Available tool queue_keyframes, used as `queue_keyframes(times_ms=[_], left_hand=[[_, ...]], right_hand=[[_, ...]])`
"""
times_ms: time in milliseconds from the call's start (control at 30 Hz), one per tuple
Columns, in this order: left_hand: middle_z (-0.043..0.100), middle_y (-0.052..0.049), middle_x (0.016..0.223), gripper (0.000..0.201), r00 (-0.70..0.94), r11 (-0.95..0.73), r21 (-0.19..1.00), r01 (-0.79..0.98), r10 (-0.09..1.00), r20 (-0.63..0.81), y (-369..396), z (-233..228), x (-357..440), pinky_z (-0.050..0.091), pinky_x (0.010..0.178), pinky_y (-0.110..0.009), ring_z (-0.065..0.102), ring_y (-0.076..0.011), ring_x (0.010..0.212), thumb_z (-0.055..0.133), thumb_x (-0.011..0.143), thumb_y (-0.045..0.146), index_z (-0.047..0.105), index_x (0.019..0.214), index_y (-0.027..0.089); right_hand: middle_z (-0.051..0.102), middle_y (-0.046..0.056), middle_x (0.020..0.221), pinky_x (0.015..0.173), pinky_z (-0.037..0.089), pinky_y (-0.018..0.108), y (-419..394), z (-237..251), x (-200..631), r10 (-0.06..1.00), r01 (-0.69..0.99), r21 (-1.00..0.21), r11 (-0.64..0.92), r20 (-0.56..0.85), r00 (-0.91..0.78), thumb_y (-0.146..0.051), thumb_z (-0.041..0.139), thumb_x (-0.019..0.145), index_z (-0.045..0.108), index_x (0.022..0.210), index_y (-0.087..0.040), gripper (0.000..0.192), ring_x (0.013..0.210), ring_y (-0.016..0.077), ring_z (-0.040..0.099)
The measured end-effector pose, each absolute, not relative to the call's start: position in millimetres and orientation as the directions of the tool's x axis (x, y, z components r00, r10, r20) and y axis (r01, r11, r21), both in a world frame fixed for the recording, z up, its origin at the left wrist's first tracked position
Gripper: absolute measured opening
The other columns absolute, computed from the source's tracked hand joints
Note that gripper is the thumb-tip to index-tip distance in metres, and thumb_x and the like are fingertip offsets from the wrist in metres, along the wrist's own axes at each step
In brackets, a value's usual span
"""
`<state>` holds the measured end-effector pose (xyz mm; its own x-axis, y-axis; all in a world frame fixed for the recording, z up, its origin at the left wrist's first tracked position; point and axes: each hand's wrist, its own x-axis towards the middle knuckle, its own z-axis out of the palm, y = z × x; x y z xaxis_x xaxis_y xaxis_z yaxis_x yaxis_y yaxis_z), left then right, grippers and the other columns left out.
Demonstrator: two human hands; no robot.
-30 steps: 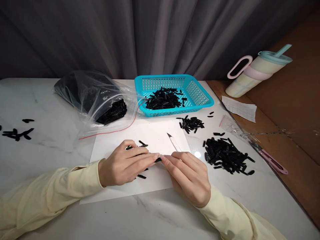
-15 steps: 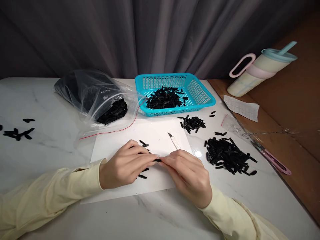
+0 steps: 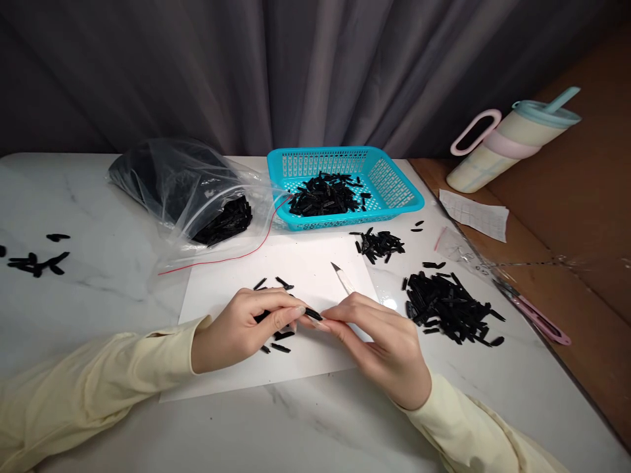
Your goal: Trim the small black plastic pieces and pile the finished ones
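Observation:
Over a white paper sheet, my left hand pinches a small, long black piece between thumb and fingers. The fingertips of my right hand close in a pinch at the right end of that piece. Several similar black pieces lie on the paper under and around my left hand, partly hidden by it. Beyond my right hand is a pointed blade with a white handle; its lower end is hidden behind the hand.
A blue basket and a clear zip bag hold more black pieces. Loose heaps lie right, with a few pieces far left. Pink-handled scissors, a paper slip and a tumbler stand or lie at the right.
My hands have turned and my right hand has shifted slightly right, so more of the black piece shows. My left thumb now lies on top of it.

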<state>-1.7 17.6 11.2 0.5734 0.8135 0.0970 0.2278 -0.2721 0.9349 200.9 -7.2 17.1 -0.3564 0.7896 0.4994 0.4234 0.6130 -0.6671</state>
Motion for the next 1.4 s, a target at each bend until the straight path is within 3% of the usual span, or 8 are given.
queue_keyframes(times_ms=[133, 233, 333, 467, 700, 933, 1167, 1400], left_hand=[[0.072, -0.003, 0.086, 0.025, 0.580, -0.127, 0.968, 0.218, 0.814, -0.024, 17.6, 16.3, -0.4, 0.050, 0.066, -0.017, 0.061, -0.0099, 0.073, 0.043, 0.091, 0.022, 0.067, 0.094, 0.015], [0.072, -0.003, 0.089, 0.024, 0.563, -0.213, 0.955, 0.207, 0.824, 0.062, 16.9, 15.7, 0.0, 0.051, 0.067, -0.018, 0.062, -0.0101, 0.074, 0.045, 0.090, 0.019, 0.065, 0.102, 0.015], [0.072, -0.004, 0.090, 0.025, 0.559, -0.397, 0.896, 0.198, 0.797, 0.230, 16.4, 11.8, 0.3, 0.049, 0.066, -0.020, 0.060, -0.0105, 0.069, 0.047, 0.088, 0.014, 0.063, 0.106, 0.015], [0.071, -0.009, 0.087, 0.026, 0.564, -0.580, 0.789, 0.204, 0.728, 0.389, 16.7, 8.7, 1.1, 0.048, 0.064, -0.023, 0.059, -0.0123, 0.065, 0.049, 0.085, 0.010, 0.064, 0.107, 0.013], [0.070, -0.007, 0.078, 0.030, 0.536, -0.663, 0.718, 0.212, 0.693, 0.482, 15.4, 8.7, 1.5, 0.048, 0.056, -0.020, 0.059, -0.0113, 0.060, 0.053, 0.081, 0.007, 0.064, 0.109, 0.013], [0.072, -0.008, 0.087, 0.029, 0.513, -0.683, 0.692, 0.236, 0.692, 0.508, 13.9, 6.4, 0.0, 0.051, 0.059, -0.019, 0.063, -0.0119, 0.062, 0.054, 0.081, 0.008, 0.064, 0.107, 0.016], [0.073, -0.006, 0.089, 0.023, 0.468, -0.165, 0.960, 0.228, 0.883, 0.040, 12.8, 13.4, 0.7, 0.052, 0.059, -0.021, 0.066, -0.0129, 0.063, 0.051, 0.086, 0.024, 0.065, 0.102, 0.014], [0.071, -0.007, 0.097, 0.024, 0.454, 0.233, 0.970, 0.073, 0.858, -0.240, 18.7, 19.6, 4.0, 0.051, 0.063, -0.024, 0.059, -0.0079, 0.054, 0.052, 0.087, 0.035, 0.064, 0.092, 0.016]], right_hand=[[0.063, 0.004, 0.066, 0.053, 0.044, 0.026, 4.9, 25.7, 221.5, 0.844, 0.687, -0.496, 0.531, 0.381, -0.377, -0.027, 0.054, 0.088, 0.062, 0.080, -0.015, 0.017, 0.058, 0.0149, 0.058], [0.064, 0.007, 0.068, 0.045, 0.040, 0.027, 11.3, 24.8, 231.2, 0.891, 0.887, -0.145, 0.439, 0.201, -0.408, -0.036, 0.049, 0.089, 0.062, 0.088, -0.012, 0.027, 0.055, 0.0182, 0.061], [0.067, 0.009, 0.079, 0.037, 0.033, 0.027, 11.9, 19.5, 228.6, 0.898, 0.891, 0.130, 0.435, 0.012, -0.440, -0.027, 0.051, 0.087, 0.055, 0.113, -0.008, 0.032, 0.058, 0.0207, 0.064], [0.066, 0.007, 0.083, 0.034, 0.030, 0.028, 14.0, 18.4, 225.2, 0.852, 0.816, 0.246, 0.523, -0.162, -0.497, -0.005, 0.049, 0.080, 0.045, 0.128, -0.010, 0.048, 0.050, 0.0186, 0.063], [0.064, 0.010, 0.109, 0.062, 0.051, 0.026, 26.0, 47.6, 260.1, 0.762, 0.708, -0.285, 0.646, 0.189, -0.619, -0.018, 0.043, 0.091, 0.045, 0.122, -0.016, 0.031, 0.078, 0.0172, 0.066], [0.057, -0.003, 0.049, 0.042, 0.038, 0.024, 17.3, 61.9, 260.2, 0.732, 0.762, -0.228, 0.605, 0.535, -0.421, -0.022, 0.059, 0.082, 0.056, 0.072, -0.021, 0.011, 0.039, 0.0108, 0.051], [0.064, 0.003, 0.064, 0.059, 0.045, 0.024, 29.2, 36.4, 243.4, 0.883, 0.676, -0.604, 0.423, 0.107, -0.456, -0.023, 0.034, 0.094, 0.051, 0.046, -0.018, 0.051, 0.058, 0.0121, 0.061], [0.067, 0.005, 0.069, 0.046, 0.048, 0.022, 43.2, 36.1, 248.2, 0.846, 0.614, -0.769, 0.175, -0.202, -0.493, -0.034, 0.050, 0.085, 0.065, 0.076, -0.014, 0.027, 0.050, 0.0122, 0.061]])
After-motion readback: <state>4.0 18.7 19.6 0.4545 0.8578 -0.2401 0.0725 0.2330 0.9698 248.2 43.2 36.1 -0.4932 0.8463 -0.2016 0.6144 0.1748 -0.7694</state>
